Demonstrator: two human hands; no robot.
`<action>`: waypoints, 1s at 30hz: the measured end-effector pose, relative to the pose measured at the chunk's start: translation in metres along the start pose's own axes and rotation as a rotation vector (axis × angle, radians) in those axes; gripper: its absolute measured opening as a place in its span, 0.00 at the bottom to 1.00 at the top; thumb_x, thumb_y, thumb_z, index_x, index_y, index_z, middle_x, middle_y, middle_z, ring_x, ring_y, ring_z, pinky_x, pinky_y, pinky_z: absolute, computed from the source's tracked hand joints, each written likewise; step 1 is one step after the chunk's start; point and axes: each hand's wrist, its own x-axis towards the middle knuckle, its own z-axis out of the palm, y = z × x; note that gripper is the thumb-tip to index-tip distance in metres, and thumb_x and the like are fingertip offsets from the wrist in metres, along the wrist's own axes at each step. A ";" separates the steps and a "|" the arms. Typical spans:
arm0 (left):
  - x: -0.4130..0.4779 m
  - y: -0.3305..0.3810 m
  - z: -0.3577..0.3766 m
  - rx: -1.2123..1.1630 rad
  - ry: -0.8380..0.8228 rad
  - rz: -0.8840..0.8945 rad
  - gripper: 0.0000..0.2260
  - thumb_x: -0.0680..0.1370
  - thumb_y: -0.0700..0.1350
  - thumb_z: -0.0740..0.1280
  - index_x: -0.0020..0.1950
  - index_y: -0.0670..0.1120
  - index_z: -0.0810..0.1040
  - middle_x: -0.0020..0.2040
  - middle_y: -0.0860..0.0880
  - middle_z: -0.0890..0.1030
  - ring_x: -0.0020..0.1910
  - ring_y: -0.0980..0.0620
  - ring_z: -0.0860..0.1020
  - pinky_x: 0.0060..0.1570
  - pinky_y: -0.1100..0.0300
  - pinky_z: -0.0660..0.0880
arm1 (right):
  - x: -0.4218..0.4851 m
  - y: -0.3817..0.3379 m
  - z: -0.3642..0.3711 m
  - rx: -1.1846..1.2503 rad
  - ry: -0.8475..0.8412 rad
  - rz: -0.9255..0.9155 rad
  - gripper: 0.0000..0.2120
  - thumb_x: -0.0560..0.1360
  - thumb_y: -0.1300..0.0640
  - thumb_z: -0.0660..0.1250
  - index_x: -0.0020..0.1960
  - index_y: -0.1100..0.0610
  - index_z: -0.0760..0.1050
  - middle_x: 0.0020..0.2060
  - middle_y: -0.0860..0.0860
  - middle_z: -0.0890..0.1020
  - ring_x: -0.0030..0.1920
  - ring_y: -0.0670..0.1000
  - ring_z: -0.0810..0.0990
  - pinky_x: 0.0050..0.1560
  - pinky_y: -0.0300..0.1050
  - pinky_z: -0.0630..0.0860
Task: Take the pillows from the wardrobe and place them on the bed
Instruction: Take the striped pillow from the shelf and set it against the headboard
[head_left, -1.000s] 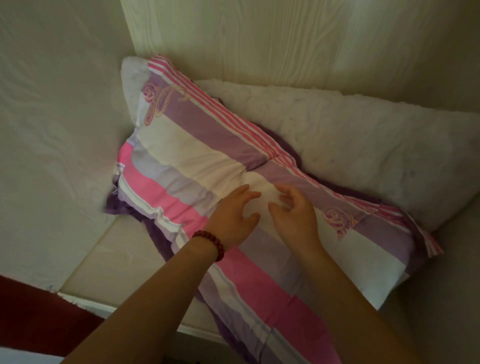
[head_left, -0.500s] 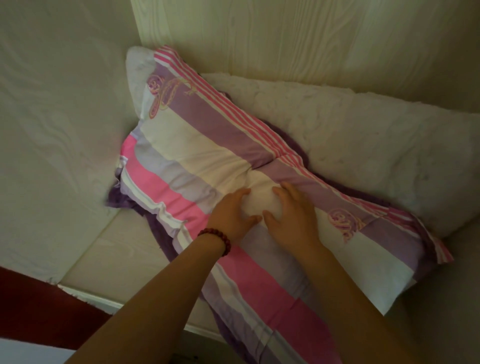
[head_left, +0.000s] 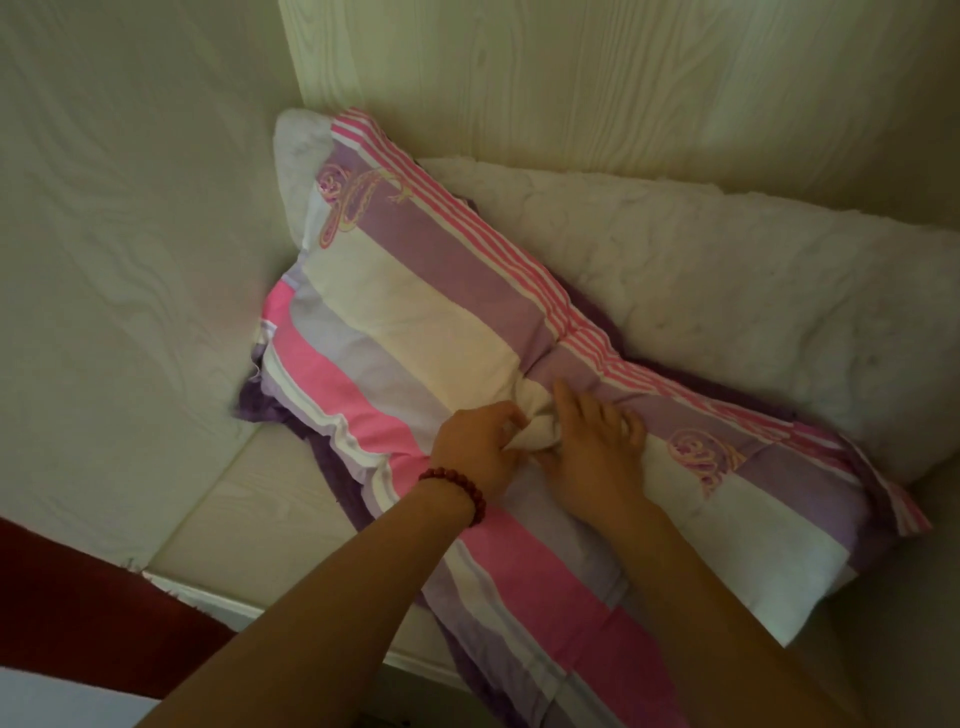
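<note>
The striped pillow (head_left: 415, 322) lies slantwise on the wardrobe shelf (head_left: 249, 519). Its upper end is pushed into the back left corner, and its lower end hangs over the shelf's front edge. Both hands meet at its middle, side by side and nearly touching, and a bulge of cream fabric is gathered between them.

The left hand (head_left: 475, 449), with a bead bracelet (head_left: 457, 486) on the wrist, has its fingers curled in and is pinching that bunched fabric from the left. The right hand (head_left: 597, 457) grips it from the right. Its thumb is tucked under the bulge and its fingers are spread and dug into the purple band just beyond. The pillow sags into a crease where the hands hold it.

A fluffy white pillow (head_left: 727, 291) lies behind the striped one, along the shelf's back edge and against the back wall (head_left: 623, 78). The striped pillow overlaps it, and one white corner shows at the back left, beside the side wall (head_left: 104, 260).
</note>
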 end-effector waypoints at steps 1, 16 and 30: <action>-0.003 -0.001 0.002 0.010 -0.005 0.000 0.12 0.68 0.48 0.73 0.50 0.51 0.79 0.45 0.48 0.83 0.46 0.46 0.79 0.39 0.64 0.65 | -0.001 -0.001 0.002 -0.033 -0.030 -0.006 0.35 0.70 0.44 0.65 0.74 0.53 0.58 0.62 0.54 0.73 0.63 0.57 0.69 0.65 0.55 0.56; 0.004 -0.008 -0.001 0.055 -0.076 0.031 0.08 0.72 0.48 0.69 0.49 0.48 0.80 0.46 0.48 0.83 0.47 0.49 0.79 0.44 0.61 0.71 | 0.012 -0.009 -0.002 0.322 0.082 0.189 0.12 0.69 0.56 0.64 0.52 0.51 0.76 0.54 0.53 0.76 0.59 0.57 0.71 0.59 0.50 0.59; 0.075 0.011 -0.014 0.486 -0.202 0.446 0.27 0.75 0.41 0.64 0.72 0.52 0.62 0.75 0.48 0.59 0.74 0.46 0.54 0.71 0.48 0.54 | 0.020 0.000 0.015 0.097 0.123 0.288 0.43 0.73 0.35 0.58 0.75 0.62 0.51 0.75 0.61 0.56 0.75 0.58 0.51 0.72 0.54 0.44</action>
